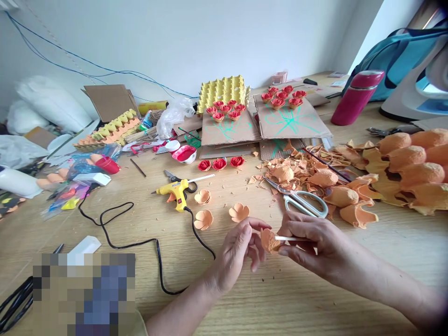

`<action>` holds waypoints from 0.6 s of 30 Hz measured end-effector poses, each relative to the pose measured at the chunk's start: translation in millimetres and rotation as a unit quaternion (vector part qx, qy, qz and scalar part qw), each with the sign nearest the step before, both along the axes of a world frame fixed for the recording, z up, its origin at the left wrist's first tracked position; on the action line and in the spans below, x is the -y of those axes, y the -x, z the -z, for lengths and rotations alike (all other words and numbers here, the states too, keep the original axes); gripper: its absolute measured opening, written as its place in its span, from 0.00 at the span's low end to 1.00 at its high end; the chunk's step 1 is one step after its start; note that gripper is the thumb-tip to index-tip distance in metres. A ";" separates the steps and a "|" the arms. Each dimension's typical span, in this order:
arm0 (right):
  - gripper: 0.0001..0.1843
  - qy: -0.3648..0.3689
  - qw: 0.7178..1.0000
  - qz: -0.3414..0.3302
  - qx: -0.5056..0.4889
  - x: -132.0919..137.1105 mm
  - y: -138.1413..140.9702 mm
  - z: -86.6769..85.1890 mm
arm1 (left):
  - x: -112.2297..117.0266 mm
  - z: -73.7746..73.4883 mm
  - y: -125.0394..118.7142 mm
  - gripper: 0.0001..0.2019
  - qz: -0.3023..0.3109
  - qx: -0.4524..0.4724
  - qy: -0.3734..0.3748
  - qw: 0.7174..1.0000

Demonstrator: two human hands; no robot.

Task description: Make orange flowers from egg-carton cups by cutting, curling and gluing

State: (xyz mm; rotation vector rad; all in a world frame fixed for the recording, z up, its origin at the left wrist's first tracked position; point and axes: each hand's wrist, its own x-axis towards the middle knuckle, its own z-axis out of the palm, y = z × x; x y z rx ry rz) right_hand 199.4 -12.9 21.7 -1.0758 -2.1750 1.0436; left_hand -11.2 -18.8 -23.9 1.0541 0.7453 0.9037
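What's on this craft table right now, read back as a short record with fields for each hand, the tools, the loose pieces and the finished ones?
Left hand: pinches an orange carton flower
Right hand: holds a white stick, tip at that flower
Tools: scissors just beyond the hands; yellow glue gun further left, corded
Loose pieces: three orange petal cups between glue gun and hands
Finished: three red roses behind; more on cardboard sheets
Stock: orange egg carton at right, scraps beside it
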 end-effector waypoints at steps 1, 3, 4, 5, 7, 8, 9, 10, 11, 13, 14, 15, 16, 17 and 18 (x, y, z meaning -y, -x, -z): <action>0.10 0.008 1.000 0.004 0.003 0.6 0.3 -1.2 | 0.5 -3.4 0.0 0.25 -0.017 -0.038 -0.033 0.999; 0.10 0.012 1.000 0.011 0.013 1.4 0.4 -2.6 | 0.7 -9.2 -0.4 0.21 -0.044 -0.083 -0.097 0.991; 0.09 0.007 1.000 0.014 0.021 1.2 -0.1 -2.8 | 0.6 -10.8 -0.8 0.20 -0.052 -0.089 -0.109 0.989; 0.09 -0.005 0.999 0.019 0.029 0.4 -1.3 -2.5 | 0.3 -11.4 -1.2 0.19 -0.052 -0.085 -0.105 0.989; 0.11 -0.049 0.997 0.040 0.046 -3.4 -5.2 -0.1 | -0.2 -9.2 -1.5 0.18 -0.040 -0.066 -0.054 0.996; 0.13 -0.079 0.994 0.058 0.057 -6.1 -7.6 2.3 | -0.4 -7.0 -1.4 0.18 -0.033 -0.054 -0.023 0.998; 0.14 -0.111 0.988 0.077 0.068 -8.8 -9.7 5.6 | -0.4 -4.4 -1.1 0.17 -0.030 -0.042 0.000 0.999; 0.15 -0.139 0.982 0.100 0.084 -11.3 -11.3 9.8 | -0.5 -1.8 -0.6 0.17 -0.032 -0.033 0.011 0.999; 0.14 -0.158 0.975 0.114 0.104 -13.2 -12.0 14.7 | -0.6 0.5 -0.1 0.17 -0.035 -0.024 0.017 0.999; 0.12 -0.183 0.967 0.109 0.142 -14.5 -10.9 24.8 | -0.7 3.4 0.7 0.16 -0.041 -0.011 0.021 0.999; 0.12 -0.189 0.964 0.103 0.157 -14.1 -9.4 29.1 | -0.9 4.0 1.0 0.16 -0.044 -0.008 0.023 0.999; 0.12 -0.195 0.962 0.096 0.167 -13.3 -7.7 32.4 | -1.0 4.1 1.2 0.15 -0.047 -0.006 0.024 0.999; 0.11 -0.201 0.960 0.091 0.172 -12.5 -6.4 34.5 | -1.2 4.0 1.2 0.15 -0.049 -0.007 0.025 0.998; 0.11 -0.209 0.958 0.090 0.174 -12.2 -5.9 35.3 | -1.5 3.8 1.1 0.15 -0.050 -0.007 0.025 0.998; 0.11 -0.221 0.955 0.095 0.175 -12.5 -6.5 35.2 | -1.8 3.6 1.0 0.15 -0.051 -0.005 0.025 0.998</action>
